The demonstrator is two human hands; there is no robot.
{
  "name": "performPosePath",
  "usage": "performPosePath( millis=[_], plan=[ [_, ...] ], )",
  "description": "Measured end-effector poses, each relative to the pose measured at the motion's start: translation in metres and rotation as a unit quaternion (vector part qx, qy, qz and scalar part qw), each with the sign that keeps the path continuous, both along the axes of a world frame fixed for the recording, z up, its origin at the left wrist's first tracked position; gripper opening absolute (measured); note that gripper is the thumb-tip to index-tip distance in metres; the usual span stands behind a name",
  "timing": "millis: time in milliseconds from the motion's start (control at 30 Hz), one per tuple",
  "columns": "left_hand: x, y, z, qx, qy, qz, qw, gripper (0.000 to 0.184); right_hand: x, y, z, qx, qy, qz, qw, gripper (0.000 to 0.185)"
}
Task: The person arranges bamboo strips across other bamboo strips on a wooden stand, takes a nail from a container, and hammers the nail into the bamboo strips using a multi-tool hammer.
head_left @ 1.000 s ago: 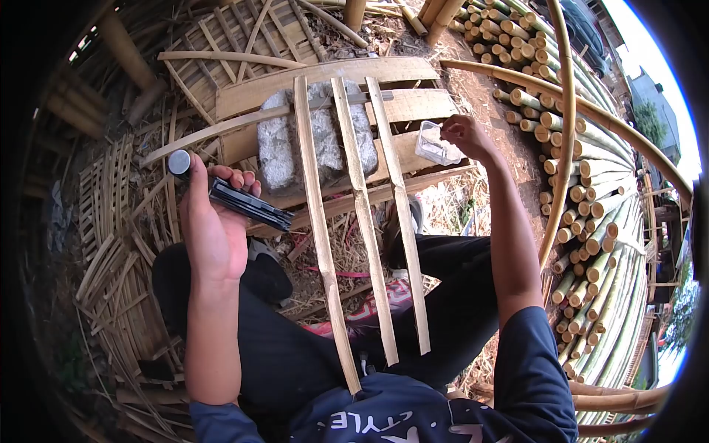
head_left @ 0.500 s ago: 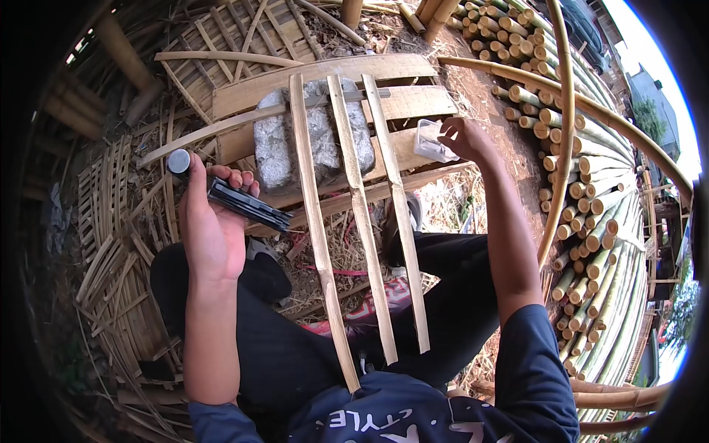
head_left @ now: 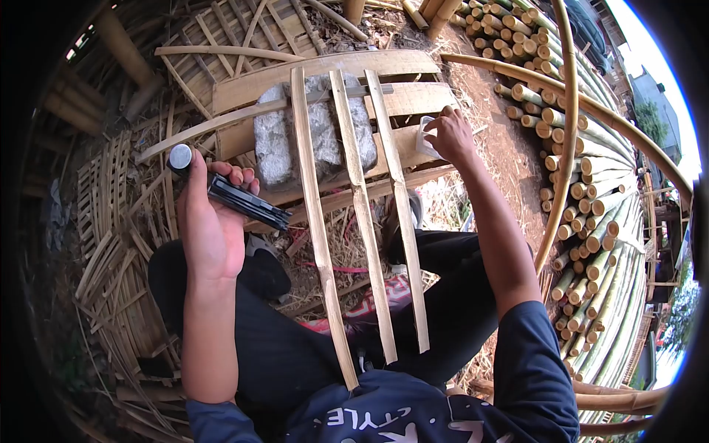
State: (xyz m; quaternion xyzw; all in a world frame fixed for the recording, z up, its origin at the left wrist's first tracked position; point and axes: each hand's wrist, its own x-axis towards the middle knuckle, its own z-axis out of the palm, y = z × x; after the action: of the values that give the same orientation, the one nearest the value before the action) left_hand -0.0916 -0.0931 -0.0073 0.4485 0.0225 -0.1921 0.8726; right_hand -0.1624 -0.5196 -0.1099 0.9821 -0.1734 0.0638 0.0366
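Note:
My left hand is closed around a black multi-tool hammer, its round silver face pointing up past my thumb. My right hand is at a small clear plastic box, fingers bent together over its rim. Whatever those fingertips hold, if anything, is too small to make out. Between my hands, three long bamboo strips run from a grey stone block down toward my lap. Under their far ends lies a crosswise strip, resting on the block.
The block sits on wide bamboo planks. Slatted bamboo panels lie at the left. Stacked bamboo poles fill the right, with a curved pole in front. Straw and scraps cover the ground around my legs.
My right hand has moved slightly up and left at the plastic box, and its fingers have shifted. My left hand keeps the multi-tool hammer in nearly the same place. The strips have barely moved.

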Motion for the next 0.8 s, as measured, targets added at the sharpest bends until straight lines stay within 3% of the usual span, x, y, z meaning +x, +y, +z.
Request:
performPosePath(
  millis=[800],
  plan=[
    [-0.002, -0.002, -0.003, -0.006, -0.021, -0.012, 1.000, 0.041, 0.008, 0.001, 0.002, 0.001, 0.027, 0.029, 0.999, 0.006]
  ],
)
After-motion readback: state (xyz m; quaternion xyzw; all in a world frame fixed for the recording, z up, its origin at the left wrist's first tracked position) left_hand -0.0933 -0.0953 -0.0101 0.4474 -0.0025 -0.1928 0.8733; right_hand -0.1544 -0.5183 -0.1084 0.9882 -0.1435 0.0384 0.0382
